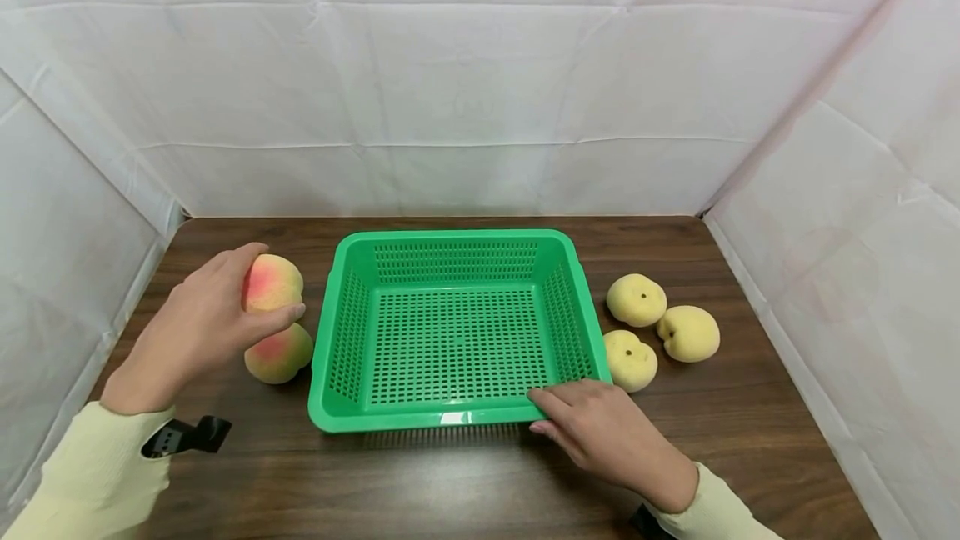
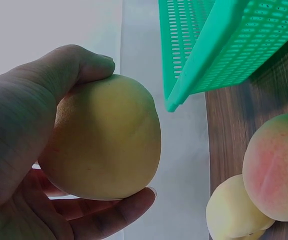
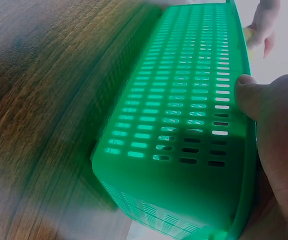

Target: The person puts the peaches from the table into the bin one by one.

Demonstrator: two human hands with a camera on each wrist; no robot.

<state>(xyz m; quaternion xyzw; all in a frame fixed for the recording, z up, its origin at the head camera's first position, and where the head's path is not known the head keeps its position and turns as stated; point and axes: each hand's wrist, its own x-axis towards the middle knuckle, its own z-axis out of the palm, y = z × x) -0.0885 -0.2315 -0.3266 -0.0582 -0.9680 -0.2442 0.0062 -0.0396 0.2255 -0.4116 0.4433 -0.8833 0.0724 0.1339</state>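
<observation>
My left hand (image 1: pixel 206 319) grips a yellow peach with a red blush (image 1: pixel 272 282), thumb on one side and fingers round the other. The left wrist view shows this peach (image 2: pixel 103 140) raised in the grasp. A second blushed peach (image 1: pixel 277 354) lies on the table just below it in the head view. Centred on the table is a green perforated plastic basket (image 1: pixel 465 419) with nothing inside. At its near right corner my right hand (image 1: pixel 600 432) pinches the rim, fingers over the top and thumb (image 3: pixel 249 95) against the outer wall.
Several pale yellow fruits, among them one round fruit (image 1: pixel 688 333), sit right of the basket on the dark wooden table (image 1: pixel 450 494). Another pale fruit (image 2: pixel 236 210) shows beside the blushed peach in the left wrist view. White sheeting (image 1: pixel 465 90) walls the back and sides.
</observation>
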